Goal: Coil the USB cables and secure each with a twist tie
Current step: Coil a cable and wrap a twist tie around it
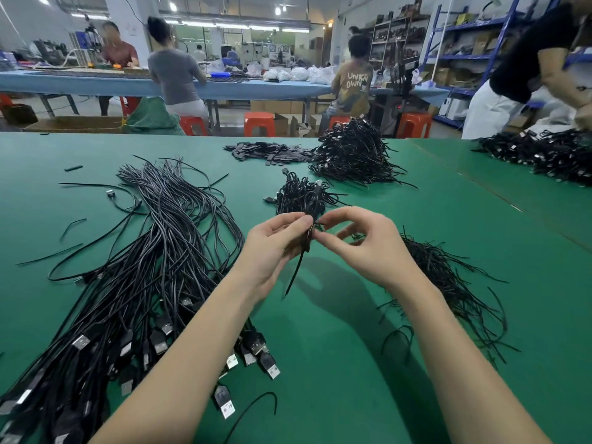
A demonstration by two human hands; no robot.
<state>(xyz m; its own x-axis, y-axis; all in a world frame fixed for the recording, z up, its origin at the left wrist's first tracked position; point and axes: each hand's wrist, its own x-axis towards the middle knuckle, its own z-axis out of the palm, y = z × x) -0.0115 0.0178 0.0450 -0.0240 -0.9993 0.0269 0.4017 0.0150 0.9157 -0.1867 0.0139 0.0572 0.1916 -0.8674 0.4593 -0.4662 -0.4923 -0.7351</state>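
A: At the lower left of the frame the uncoiled USB cables (134,283) are lying in a long sheaf on the green table (336,363). At centre, the left hand (272,248) is clenching a coiled cable (307,240), its tail hanging below.

B: And the right hand (362,245)?

A: It's pinching the twist tie (318,226) at the coil's top, apparently twisting.

B: What's looking risky?

A: If the left grip loosens, I'd guess the coil springs open; a short twist may unwind.

B: Any containers?

A: None are holding anything: loose ties (448,283) are lying at right, finished bundles (299,195) just beyond the hands, a bigger heap (355,155) further up.
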